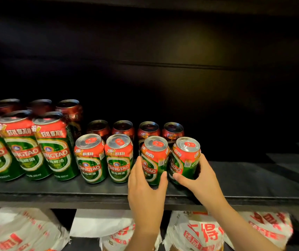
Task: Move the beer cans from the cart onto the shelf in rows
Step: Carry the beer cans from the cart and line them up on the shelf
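Green and red beer cans stand in rows on a dark shelf (72, 189). Several tall cans (54, 147) fill the left part. Short cans form a front row: two free ones (90, 160) (119, 159), then two that I hold. My left hand (146, 189) grips the third short can (154, 160) from the front, thumb on its right side. My right hand (199, 180) grips the fourth short can (185, 158), the rightmost of the row. Both held cans stand upright on the shelf. A back row of short cans (148, 130) stands behind in shadow. The cart is out of view.
The shelf runs on bare and dark to the right of the fourth can (253, 178). Its back wall lies in deep shadow. Below the shelf lie white bags with red print (204, 232).
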Motion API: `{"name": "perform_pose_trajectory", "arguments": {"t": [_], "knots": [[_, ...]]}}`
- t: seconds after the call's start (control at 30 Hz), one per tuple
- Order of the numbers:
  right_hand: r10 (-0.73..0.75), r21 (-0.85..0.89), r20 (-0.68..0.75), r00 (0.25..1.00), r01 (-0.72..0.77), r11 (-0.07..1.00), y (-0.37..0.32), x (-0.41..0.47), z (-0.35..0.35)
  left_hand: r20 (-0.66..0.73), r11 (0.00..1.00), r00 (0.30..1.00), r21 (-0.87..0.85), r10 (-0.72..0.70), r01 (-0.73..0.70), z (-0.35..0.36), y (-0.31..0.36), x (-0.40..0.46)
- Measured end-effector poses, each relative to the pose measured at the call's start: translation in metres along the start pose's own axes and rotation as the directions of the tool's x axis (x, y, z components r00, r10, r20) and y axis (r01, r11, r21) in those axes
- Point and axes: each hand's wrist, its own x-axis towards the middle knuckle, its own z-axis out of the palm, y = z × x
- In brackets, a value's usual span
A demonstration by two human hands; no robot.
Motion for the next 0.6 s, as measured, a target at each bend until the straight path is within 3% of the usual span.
{"name": "perform_pose_trajectory", "arguments": {"t": [0.23,0.6], "knots": [[-0.008,0.002,0.051,0.999,0.008,1.0,-0.0018,-0.0008,-0.0005,0.004,0.999,1.0,-0.036,-0.001,0.001,-0.0005,-0.0019,-0.0012],[-0.026,-0.053,-0.038,0.999,0.024,0.998,0.0024,-0.0023,0.0024,-0.072,1.0,0.997,0.011,0.029,-0.029,0.0019,0.0002,0.0005]]}}
